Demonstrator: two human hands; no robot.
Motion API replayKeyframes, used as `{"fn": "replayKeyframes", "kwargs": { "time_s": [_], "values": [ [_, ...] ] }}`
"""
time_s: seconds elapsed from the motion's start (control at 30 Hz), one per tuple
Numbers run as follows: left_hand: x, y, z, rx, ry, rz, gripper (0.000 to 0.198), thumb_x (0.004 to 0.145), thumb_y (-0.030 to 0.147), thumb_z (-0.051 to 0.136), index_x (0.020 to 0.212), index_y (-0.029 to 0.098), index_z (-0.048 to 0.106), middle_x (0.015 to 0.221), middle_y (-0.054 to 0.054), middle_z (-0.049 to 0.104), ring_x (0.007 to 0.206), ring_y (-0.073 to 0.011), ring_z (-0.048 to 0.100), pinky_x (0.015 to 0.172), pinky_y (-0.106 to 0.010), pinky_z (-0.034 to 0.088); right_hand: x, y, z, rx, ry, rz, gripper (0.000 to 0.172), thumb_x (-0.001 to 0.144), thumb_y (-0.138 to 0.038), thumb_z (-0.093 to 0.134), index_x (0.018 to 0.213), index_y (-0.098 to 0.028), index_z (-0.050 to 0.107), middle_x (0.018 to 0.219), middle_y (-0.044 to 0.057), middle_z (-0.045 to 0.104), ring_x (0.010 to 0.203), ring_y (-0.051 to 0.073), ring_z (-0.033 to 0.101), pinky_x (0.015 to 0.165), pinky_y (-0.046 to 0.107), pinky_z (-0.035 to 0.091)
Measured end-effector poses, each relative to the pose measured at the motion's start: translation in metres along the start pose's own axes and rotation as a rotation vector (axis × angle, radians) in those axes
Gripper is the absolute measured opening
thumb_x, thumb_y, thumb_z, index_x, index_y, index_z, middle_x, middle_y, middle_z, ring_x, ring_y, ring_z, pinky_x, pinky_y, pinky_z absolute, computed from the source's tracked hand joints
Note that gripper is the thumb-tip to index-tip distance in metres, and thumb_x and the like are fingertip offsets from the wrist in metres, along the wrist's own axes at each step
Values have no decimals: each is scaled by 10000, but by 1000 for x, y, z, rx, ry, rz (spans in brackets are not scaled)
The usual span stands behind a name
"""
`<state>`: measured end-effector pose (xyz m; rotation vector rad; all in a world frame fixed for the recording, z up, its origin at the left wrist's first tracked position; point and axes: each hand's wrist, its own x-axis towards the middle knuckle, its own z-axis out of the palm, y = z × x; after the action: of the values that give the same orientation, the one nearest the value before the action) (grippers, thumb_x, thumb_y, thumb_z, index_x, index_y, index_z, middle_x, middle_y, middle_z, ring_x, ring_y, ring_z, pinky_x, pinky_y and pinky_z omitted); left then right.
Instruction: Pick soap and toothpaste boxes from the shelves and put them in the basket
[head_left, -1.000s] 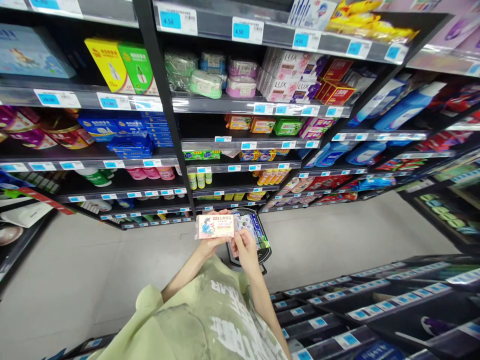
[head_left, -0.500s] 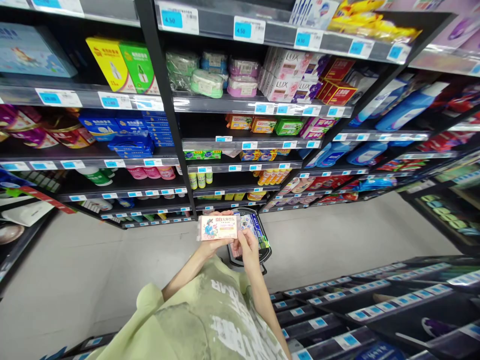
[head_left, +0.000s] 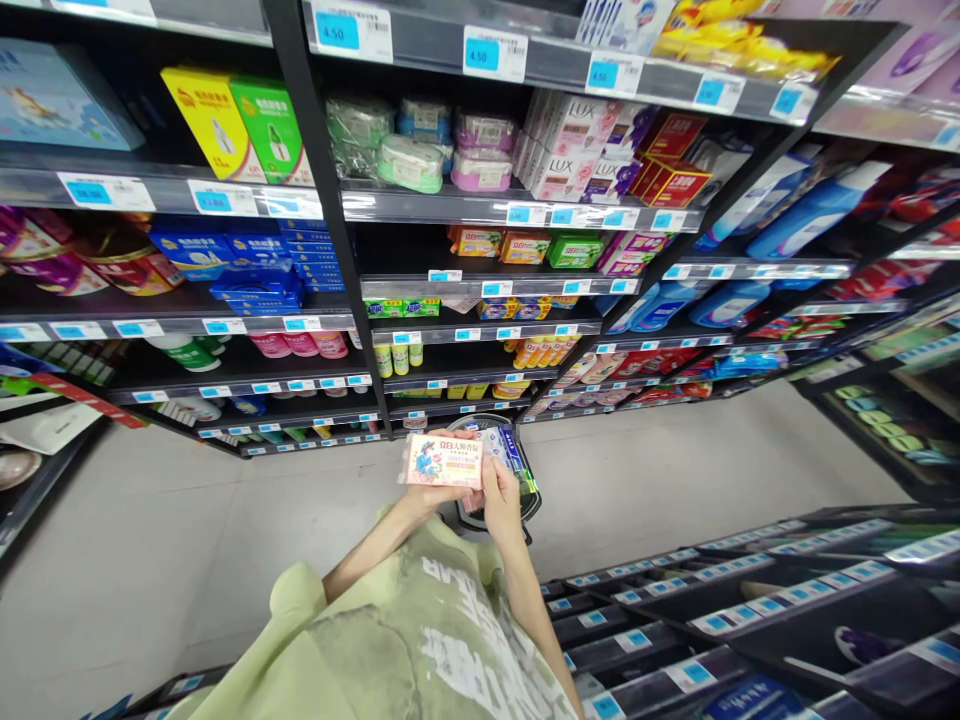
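A pale pink and cream pack of bar soap (head_left: 445, 461), printed with a figure in blue and Chinese lettering, is held level in front of my body. My left hand (head_left: 429, 497) supports it from behind and below, with most of its fingers hidden by the pack. At the pack's right end, my right hand (head_left: 501, 495) grips the edge, thumb on the front. Just beyond my hands, a black shopping basket (head_left: 537, 499) holds a blue and white package (head_left: 511, 452) and something pink, partly covered by my right hand.
Ahead stands a dark shelf unit with boxed soaps (head_left: 562, 176), wrapped soap bars (head_left: 523, 247) and price tags. Blue boxes (head_left: 259, 290) fill part of the left bay, and blue bottles (head_left: 731, 303) stand to the right. Another shelf row (head_left: 750, 600) lies behind me at right. Grey floor (head_left: 660, 450) runs between.
The soap pack has shifted slightly to the right, and my right hand now holds its right end more firmly. The view has tilted a little.
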<state>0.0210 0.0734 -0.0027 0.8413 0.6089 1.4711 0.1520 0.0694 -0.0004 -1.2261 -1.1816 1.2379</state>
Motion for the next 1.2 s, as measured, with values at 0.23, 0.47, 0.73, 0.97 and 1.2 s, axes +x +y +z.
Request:
{"fn": "replayKeyframes", "kwargs": {
  "time_s": [0.23, 0.47, 0.73, 0.97, 1.2],
  "values": [
    [0, 1, 2, -30, 9, -25, 772, 523, 226, 957, 1150, 311, 515, 1299, -60, 610, 1376, -387, 462, 1168, -587, 352, -3, 7, -1, -122, 83, -93, 526, 990, -531, 469, 567, -220, 442, 488, -42, 432, 493, 122, 383, 517, 280, 306],
    [-1, 2, 2, -84, 7, -51, 766, 528, 135, 934, 1159, 291, 528, 1296, -51, 641, 1357, -370, 489, 1157, -564, 369, -3, 9, -2, -162, 92, -149, 542, 997, -509, 463, 545, -209, 453, 476, -36, 443, 492, 118, 390, 513, 272, 308],
    [-1, 0, -1, -72, 1, -51, 801, 520, 157, 946, 1169, 274, 490, 1305, -79, 631, 1339, -347, 521, 1132, -542, 408, -3, 10, 1, -108, 111, -151, 524, 973, -516, 492, 553, -205, 464, 463, -45, 429, 469, 107, 354, 485, 262, 284],
    [-1, -3, -3, -63, -25, -20, 801, 523, 159, 948, 1174, 259, 492, 1297, -84, 602, 1331, -345, 519, 1148, -548, 390, -4, 9, 4, -114, 161, -182, 528, 975, -503, 494, 542, -202, 466, 455, -47, 425, 462, 104, 358, 482, 261, 282],
    [-1, -5, -6, -38, -58, 6, 805, 545, 191, 950, 1194, 254, 479, 1303, -102, 595, 1321, -339, 523, 1119, -540, 416, -5, 8, 3, -141, 170, -208, 540, 969, -511, 494, 526, -208, 441, 459, -51, 400, 454, 98, 331, 467, 260, 265]
  ]
}}
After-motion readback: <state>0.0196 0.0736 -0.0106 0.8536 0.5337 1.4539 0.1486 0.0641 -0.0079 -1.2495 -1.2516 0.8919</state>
